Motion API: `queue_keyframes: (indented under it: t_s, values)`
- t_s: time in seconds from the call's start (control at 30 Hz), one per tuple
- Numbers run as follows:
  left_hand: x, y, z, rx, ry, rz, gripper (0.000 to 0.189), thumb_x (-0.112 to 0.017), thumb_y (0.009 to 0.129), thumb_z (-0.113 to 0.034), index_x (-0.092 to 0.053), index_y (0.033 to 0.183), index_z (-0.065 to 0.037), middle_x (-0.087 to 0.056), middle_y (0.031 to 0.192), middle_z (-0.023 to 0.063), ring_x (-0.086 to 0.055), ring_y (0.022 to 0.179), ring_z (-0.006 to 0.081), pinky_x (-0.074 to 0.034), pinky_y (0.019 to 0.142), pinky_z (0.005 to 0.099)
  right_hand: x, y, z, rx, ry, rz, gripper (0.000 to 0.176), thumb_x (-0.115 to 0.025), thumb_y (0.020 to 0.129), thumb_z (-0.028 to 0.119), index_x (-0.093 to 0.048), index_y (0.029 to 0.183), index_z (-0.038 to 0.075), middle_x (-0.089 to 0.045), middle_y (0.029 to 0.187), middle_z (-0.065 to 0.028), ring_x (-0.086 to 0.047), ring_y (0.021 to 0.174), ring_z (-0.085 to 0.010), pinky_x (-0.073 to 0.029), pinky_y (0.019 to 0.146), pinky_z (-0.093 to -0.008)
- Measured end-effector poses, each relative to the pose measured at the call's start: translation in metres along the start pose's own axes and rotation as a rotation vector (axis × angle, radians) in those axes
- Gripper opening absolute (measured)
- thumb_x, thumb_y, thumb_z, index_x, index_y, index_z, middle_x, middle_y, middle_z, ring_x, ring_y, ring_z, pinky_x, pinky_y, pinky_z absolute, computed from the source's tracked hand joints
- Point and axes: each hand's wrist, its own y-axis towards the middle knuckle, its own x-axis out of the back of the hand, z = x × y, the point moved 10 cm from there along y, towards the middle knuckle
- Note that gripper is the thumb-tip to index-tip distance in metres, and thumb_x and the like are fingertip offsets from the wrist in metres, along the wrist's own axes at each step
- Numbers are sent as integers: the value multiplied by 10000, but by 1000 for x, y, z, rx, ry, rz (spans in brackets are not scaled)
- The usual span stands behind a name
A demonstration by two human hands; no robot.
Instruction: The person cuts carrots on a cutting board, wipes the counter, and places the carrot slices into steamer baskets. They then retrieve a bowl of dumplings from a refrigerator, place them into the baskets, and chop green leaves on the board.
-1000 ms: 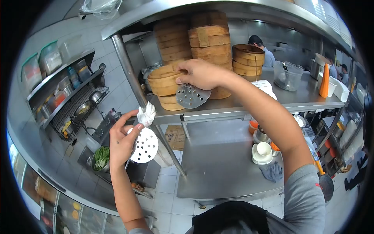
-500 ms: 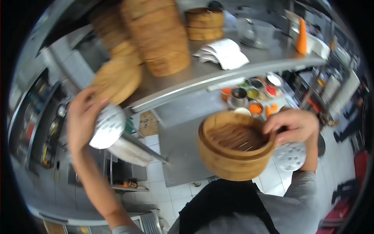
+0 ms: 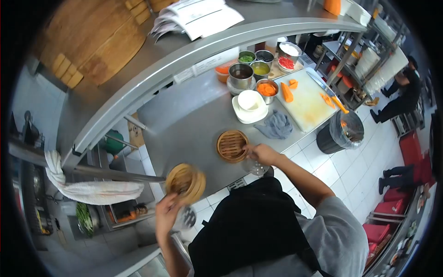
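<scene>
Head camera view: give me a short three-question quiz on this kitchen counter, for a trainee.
1. True or false: the round bamboo steamer basket by the right hand, which holds a perforated metal disc, sits flat on the steel counter.
2. What lies on the white rectangular cutting board? A orange carrot pieces; B green leaves; C eggs.
3. Which hand holds the second bamboo steamer basket, tilted at the counter's edge?
Key: 1 true; 2 A; 3 the left hand.

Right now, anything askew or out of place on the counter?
One bamboo steamer is tilted in the left hand at the front edge of the counter; the other steamer, by the right hand, sits flat. No spill visible.
</scene>
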Motion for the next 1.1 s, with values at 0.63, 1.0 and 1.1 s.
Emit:
queue_keyframes:
  t_s: [0.63, 1.0, 1.1]
  values:
    - [-89, 129, 19, -406, 429, -444, 147, -573, 977, -92, -625, 1082, -4, -596, 937, 182, -604, 878, 342, -488, 791, 420, 18, 47, 31, 172, -269, -533, 290, -769, 776, 155, -642, 1013, 44, -579, 1195, -167, -552, 1054, -372, -470, 913, -469]
    - [-100, 134, 74, -87, 271, -420, 288, -498, 933, 23, -580, 1205, 66, -602, 1191, 249, -583, 1112, 404, -450, 984, 454, 124, 19, -56, 69, 61, -613, 173, -633, 851, 20, -653, 1021, 46, -675, 966, -173, -665, 856, -382, -543, 742, -444]
    - [-106, 138, 74, -73, 342, -431, 300, -496, 947, 13, -572, 1229, 78, -623, 1166, 252, -591, 1112, 410, -450, 984, 463, 205, 44, -125, -144, -63, -675, 118, -617, 871, 31, -669, 977, 41, -680, 904, -165, -674, 882, -357, -533, 759, -442]
